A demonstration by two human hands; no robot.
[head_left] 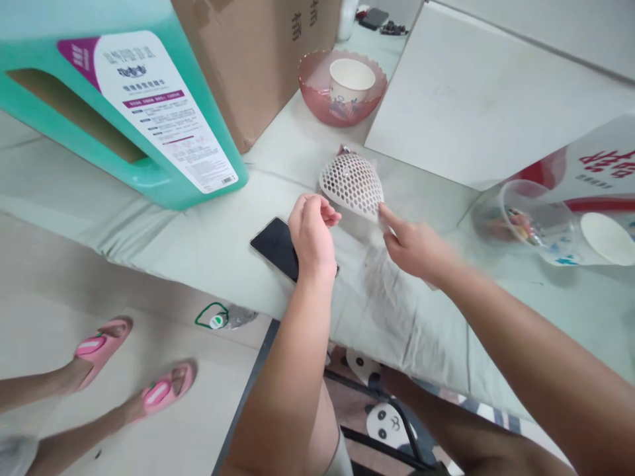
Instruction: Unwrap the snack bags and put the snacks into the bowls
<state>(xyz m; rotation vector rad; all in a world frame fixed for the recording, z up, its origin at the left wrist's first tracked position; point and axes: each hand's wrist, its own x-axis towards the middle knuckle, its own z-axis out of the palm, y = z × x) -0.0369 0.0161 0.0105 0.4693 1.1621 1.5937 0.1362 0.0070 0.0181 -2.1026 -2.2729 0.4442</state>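
Note:
A white plastic strainer scoop with many round holes is tilted above the cloth-covered table. My right hand is closed around its handle, the index finger stretched along the rim. A small shiny reddish thing shows at the scoop's far edge, partly hidden. My left hand is beside the scoop's near-left rim, fingers loosely curled and nothing visible in them; whether it touches the rim I cannot tell. Under that hand lies a dark phone, partly covered by the wrist.
A large green jug and a cardboard box stand left. Behind is a red bowl holding a paper cup. A clear plastic cup with wrapped bits lies right, by another paper cup. A person's pink sandals are on the floor.

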